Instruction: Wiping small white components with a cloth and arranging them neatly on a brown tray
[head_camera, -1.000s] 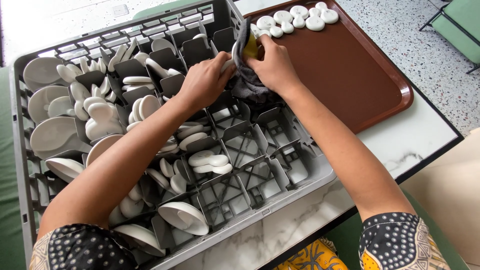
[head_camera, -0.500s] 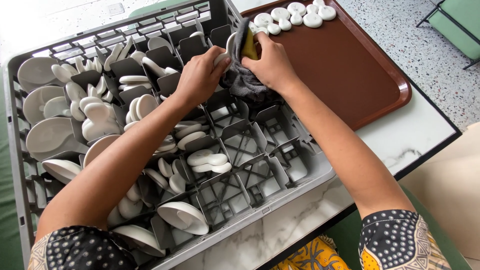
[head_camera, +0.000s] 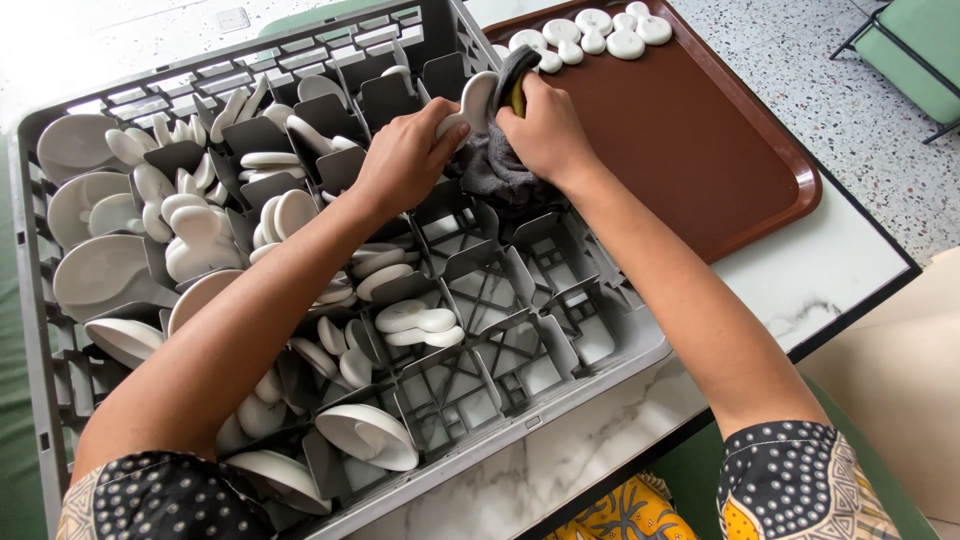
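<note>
Head view: the left hand (head_camera: 405, 160) holds a small white ceramic piece (head_camera: 476, 102) above the far middle compartments of the grey divided rack (head_camera: 590, 330), its grip closed on the piece's lower edge with fingers curled around it. The right hand (head_camera: 545, 130) presses a grey cloth (head_camera: 495, 170) against the same piece, its grip closed on the cloth and on a yellow-and-dark sponge (head_camera: 517, 85) (only an edge of it shows between the fingers and the piece). The cloth hangs down from both hands into the rack compartment beneath them. The rack stands on a white marbled tabletop (head_camera: 810, 285) and occupies most of the view; its left and centre compartments hold many white ceramic pieces, including larger white dishes (head_camera: 95, 275) along the left side and small flat rests (head_camera: 420, 322) near the middle, while several compartments on the near right contain nothing visible. A brown tray (head_camera: 720, 150) lies on the tabletop just beside the rack's right wall, touching or nearly touching it. A row of small white ceramic pieces (head_camera: 590, 30) sits at the tray's far edge, well apart from its near rim.
</note>
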